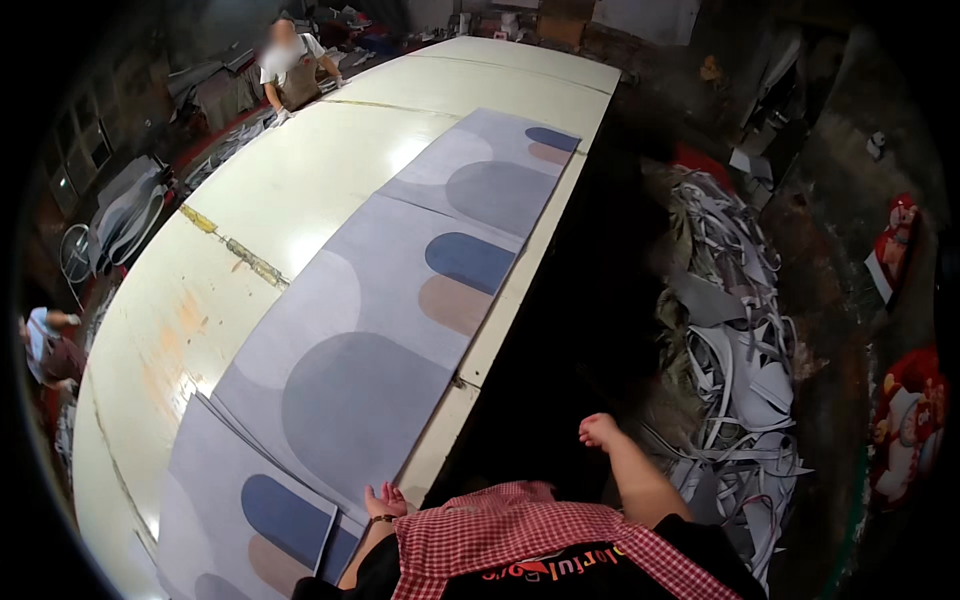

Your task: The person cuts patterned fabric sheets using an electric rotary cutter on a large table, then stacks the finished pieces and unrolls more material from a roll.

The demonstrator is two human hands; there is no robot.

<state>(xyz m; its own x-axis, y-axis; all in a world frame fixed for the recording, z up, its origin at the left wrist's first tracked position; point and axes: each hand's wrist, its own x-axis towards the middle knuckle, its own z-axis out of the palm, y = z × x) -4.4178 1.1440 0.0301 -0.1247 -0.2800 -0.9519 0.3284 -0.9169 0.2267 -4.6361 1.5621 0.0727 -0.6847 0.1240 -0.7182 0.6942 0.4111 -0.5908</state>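
Observation:
Several long grey mats (365,404) printed with rounded blue, brown and dark-grey shapes lie along the right side of a large pale table (262,193). At the near end, a further mat (206,482) overlaps them, and its edges show layered. My left hand (385,499), with a band at the wrist, is palm up at the mats' near right edge. Its fingers are apart and nothing lies in them; whether it touches the mat I cannot tell. Out over the dark floor to the right, my right hand (599,430) is held away from the table with its fingers curled in, nothing visible in them.
A long heap of grey offcut strips (735,370) lies on the floor to the right. Red packages (908,425) stand farther right. One person (292,70) stands at the table's far left side, another person (50,345) at the left edge. Stacked grey sheets (128,210) are beyond the table.

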